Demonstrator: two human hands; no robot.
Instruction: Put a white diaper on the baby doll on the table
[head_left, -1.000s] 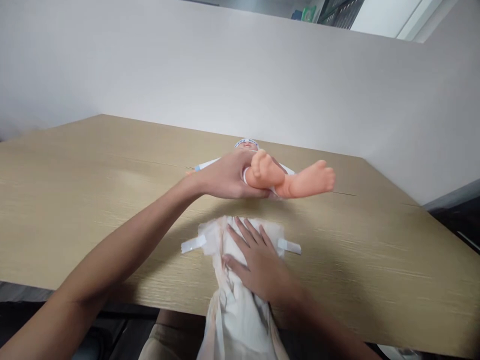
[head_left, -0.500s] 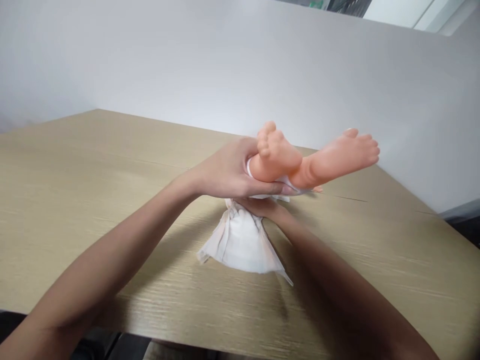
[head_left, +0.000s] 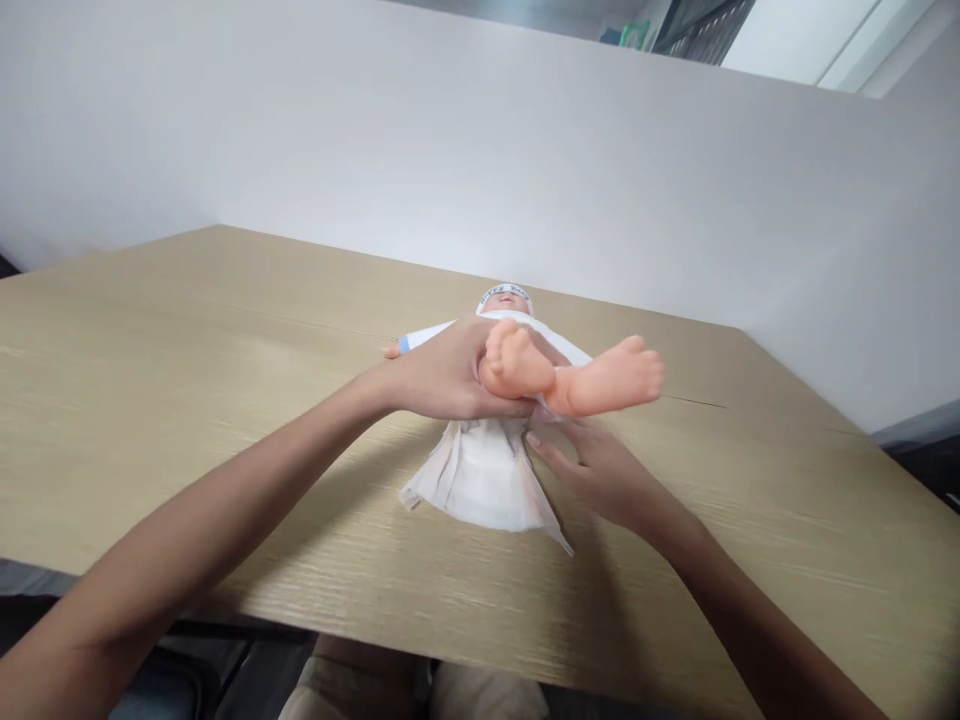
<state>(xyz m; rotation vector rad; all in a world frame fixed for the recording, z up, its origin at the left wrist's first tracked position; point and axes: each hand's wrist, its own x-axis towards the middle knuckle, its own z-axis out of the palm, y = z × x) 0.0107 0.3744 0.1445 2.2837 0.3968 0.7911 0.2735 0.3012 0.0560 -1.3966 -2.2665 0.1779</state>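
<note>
Gripping a baby doll by the ankles, the left hand holds while the right hand (fingers loosely parted) withdraws from beneath, leaving the disposable diaper beside its thumb, seemingly laid under the doll.

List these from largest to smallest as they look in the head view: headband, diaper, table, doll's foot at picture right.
1. Table
2. Diaper, visible part only
3. Doll's foot at picture right
4. Headband

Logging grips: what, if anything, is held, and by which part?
The left hand holds the doll by its ankles; whether the right hand grips the diaper is unclear.
</note>
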